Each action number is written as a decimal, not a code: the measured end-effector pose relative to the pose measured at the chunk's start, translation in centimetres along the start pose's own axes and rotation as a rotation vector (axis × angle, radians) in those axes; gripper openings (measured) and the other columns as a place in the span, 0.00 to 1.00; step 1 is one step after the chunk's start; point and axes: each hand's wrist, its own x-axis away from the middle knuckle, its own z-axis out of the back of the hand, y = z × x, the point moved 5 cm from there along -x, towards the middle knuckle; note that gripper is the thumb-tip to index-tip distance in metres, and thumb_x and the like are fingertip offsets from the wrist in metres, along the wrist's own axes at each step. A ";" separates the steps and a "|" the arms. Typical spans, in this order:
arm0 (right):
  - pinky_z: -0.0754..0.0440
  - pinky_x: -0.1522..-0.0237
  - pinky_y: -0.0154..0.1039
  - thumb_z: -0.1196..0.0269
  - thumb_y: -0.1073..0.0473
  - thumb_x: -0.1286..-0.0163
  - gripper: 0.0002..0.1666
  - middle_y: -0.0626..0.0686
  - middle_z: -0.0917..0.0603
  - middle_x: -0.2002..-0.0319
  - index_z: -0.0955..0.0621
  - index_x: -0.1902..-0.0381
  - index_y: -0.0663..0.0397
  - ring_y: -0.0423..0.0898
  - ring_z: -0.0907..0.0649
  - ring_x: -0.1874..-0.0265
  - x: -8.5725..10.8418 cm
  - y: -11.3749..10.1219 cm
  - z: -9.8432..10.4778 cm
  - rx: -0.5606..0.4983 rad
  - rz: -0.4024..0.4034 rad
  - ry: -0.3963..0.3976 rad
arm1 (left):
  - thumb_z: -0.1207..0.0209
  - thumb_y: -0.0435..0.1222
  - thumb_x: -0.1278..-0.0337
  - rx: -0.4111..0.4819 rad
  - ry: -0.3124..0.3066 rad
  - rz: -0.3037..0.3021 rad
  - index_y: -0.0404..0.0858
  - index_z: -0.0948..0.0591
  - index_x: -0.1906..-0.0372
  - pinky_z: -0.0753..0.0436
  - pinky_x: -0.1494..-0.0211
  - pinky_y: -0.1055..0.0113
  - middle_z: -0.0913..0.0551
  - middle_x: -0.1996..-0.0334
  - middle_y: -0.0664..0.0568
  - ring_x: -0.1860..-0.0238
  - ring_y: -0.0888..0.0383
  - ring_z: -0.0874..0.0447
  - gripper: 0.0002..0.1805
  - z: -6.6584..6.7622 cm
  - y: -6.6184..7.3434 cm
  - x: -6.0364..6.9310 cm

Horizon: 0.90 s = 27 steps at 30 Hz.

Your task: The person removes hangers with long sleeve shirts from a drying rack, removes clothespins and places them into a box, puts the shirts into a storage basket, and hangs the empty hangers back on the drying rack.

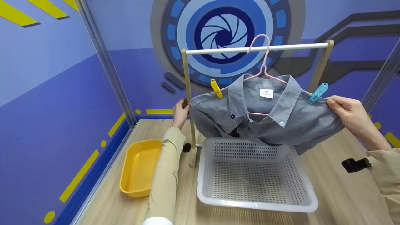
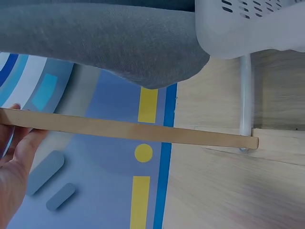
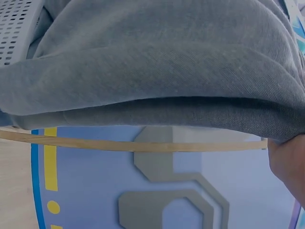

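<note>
A grey collared shirt [image 1: 215,109] hangs on a pink hanger [image 1: 265,61], hooked over the rack's white bar [image 1: 218,50]. A yellow clothespin [image 1: 216,88] clips one shoulder, a blue clothespin [image 1: 318,93] the other. My right hand [image 1: 351,114] pinches the shirt at the shoulder beyond the blue clothespin, thumb in front; in the right wrist view the cloth hides its fingertips. At the rack's left side, my left hand [image 1: 180,113] holds the wooden post [image 2: 119,129], its fingers partly hidden behind it.
Below the shirt, a white perforated basket [image 1: 256,204] stands on the wooden table [image 1: 337,187]. A yellow tray [image 1: 124,175] lies at the left, partly covered by my left sleeve. Blue patterned walls [image 1: 125,78] close off the back and sides.
</note>
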 end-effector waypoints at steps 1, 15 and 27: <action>0.34 0.71 0.26 0.47 0.63 0.32 0.10 0.42 0.23 0.70 0.20 0.62 0.64 0.37 0.29 0.72 0.0 0.0 0.1 -0.004 -0.006 -0.004 | 0.50 0.27 0.39 0.002 -0.005 0.001 0.35 0.24 0.50 0.24 0.63 0.58 0.21 0.61 0.47 0.64 0.56 0.23 0.13 0.0 0.0 0.0; 0.30 0.82 0.27 0.48 0.63 0.32 0.11 0.43 0.22 0.74 0.18 0.63 0.58 0.36 0.25 0.82 0.0 0.1 0.8 -0.090 -0.031 -0.043 | 0.45 0.32 0.42 -0.086 0.017 -0.060 0.33 0.22 0.52 0.28 0.56 0.63 0.21 0.60 0.46 0.60 0.54 0.24 0.13 0.3 0.1 0.0; 0.28 0.84 0.28 0.53 0.73 0.32 0.13 0.48 0.21 0.75 0.20 0.64 0.66 0.37 0.23 0.83 0.9 0.7 0.7 -0.430 0.007 -0.206 | 0.38 0.37 0.47 0.013 0.000 -0.076 0.34 0.22 0.55 0.24 0.65 0.61 0.20 0.65 0.49 0.66 0.56 0.22 0.16 0.1 -1.3 -1.0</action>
